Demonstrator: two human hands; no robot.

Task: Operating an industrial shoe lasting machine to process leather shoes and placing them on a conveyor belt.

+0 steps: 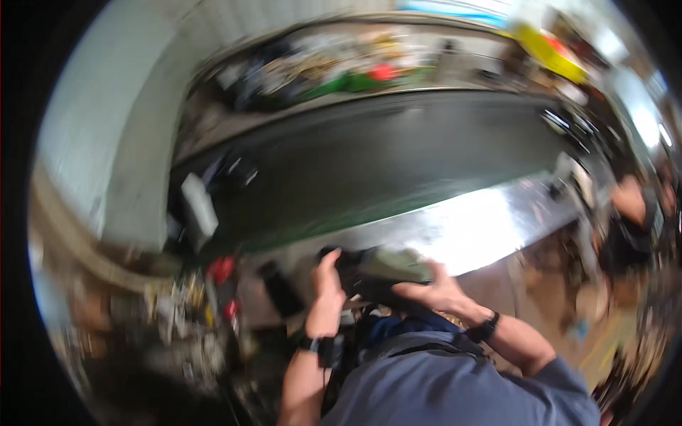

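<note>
Between my two hands, at the near edge of the metal bench, is an olive-green and black shoe-shaped item [394, 265], blurred by motion. Its left end is dark, and there my left hand [327, 291] grips it with the thumb upward. My right hand [439, 291] is closed around the olive right end, thumb across the near side. Parts of the item are hidden by the hands. Left of my left hand lies a flat black object [281, 288] on the bench.
A long dark belt [398, 156] runs beyond the shiny metal bench edge [462, 224]. On its left end sit a white block-like thing [199, 209] and a dark item [241, 172]. Clutter fills the back shelf [327, 67]. Another person [632, 213] is at right.
</note>
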